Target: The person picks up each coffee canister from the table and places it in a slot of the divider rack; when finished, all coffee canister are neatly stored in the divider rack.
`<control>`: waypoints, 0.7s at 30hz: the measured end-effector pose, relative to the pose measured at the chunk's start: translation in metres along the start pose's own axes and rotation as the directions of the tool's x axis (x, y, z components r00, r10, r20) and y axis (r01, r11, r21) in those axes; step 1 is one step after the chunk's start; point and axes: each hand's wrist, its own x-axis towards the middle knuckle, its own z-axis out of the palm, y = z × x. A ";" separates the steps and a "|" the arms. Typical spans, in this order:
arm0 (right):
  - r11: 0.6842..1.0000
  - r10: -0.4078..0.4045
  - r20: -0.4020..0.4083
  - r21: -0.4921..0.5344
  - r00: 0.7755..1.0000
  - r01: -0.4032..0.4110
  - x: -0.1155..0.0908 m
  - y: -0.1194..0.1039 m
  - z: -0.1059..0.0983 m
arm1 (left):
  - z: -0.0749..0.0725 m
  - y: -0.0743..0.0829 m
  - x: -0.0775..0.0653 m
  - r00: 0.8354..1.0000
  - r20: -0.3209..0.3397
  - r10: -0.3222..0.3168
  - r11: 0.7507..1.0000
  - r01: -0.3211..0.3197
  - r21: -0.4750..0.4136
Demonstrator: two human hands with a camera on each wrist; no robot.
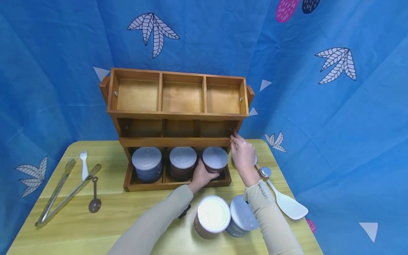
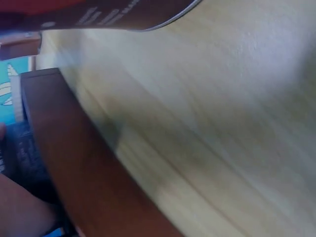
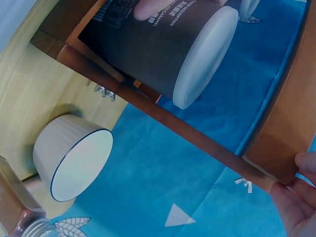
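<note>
My left hand [image 1: 204,174] grips a dark lidded canister [image 1: 215,159] at the right end of the wooden rack's bottom tier. In the right wrist view, a fingertip lies against this canister's [image 3: 170,54] printed side. Two more lidded canisters, a blue-grey one [image 1: 147,166] and a brown one [image 1: 183,164], stand in the same tier. My right hand [image 1: 243,156] holds the right end of the rack's [image 1: 178,142] middle shelf; the right wrist view shows thumb and fingers pinching the wooden edge. The left wrist view catches my left hand [image 2: 22,210] behind the rack's front board [image 2: 84,158].
Two lidded canisters, brown [image 1: 210,223] and blue-grey [image 1: 242,219], stand before the rack. Rightward are a white bowl [image 3: 74,160], a metal-capped jar [image 1: 265,173] and a white turner [image 1: 290,205]. Metal tongs [image 1: 57,193], a white fork [image 1: 84,166] and a brown spoon [image 1: 95,203] lie left.
</note>
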 end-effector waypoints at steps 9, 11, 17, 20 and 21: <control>1.000 -0.007 -0.001 -0.006 1.000 0.007 0.003 0.000 -0.002 | -0.050 0.004 -0.032 0.940 0.341 0.012 0.988 -0.064 0.142; 1.000 -0.006 0.007 -0.003 1.000 0.006 0.004 0.000 -0.003 | -0.063 0.005 -0.046 0.911 0.413 -0.012 0.982 -0.068 0.177; 1.000 -0.005 0.028 0.005 1.000 0.004 0.003 0.000 0.000 | -0.093 -0.013 -0.097 0.823 0.568 0.008 0.978 -0.124 0.165; 1.000 -0.003 0.016 0.007 1.000 0.002 0.002 0.000 0.002 | -0.093 -0.025 -0.118 0.799 0.601 0.017 0.988 -0.106 0.114; 1.000 -0.007 0.011 0.009 1.000 0.007 0.002 0.000 0.002 | -0.091 -0.028 -0.123 0.795 0.606 0.017 0.991 -0.095 0.098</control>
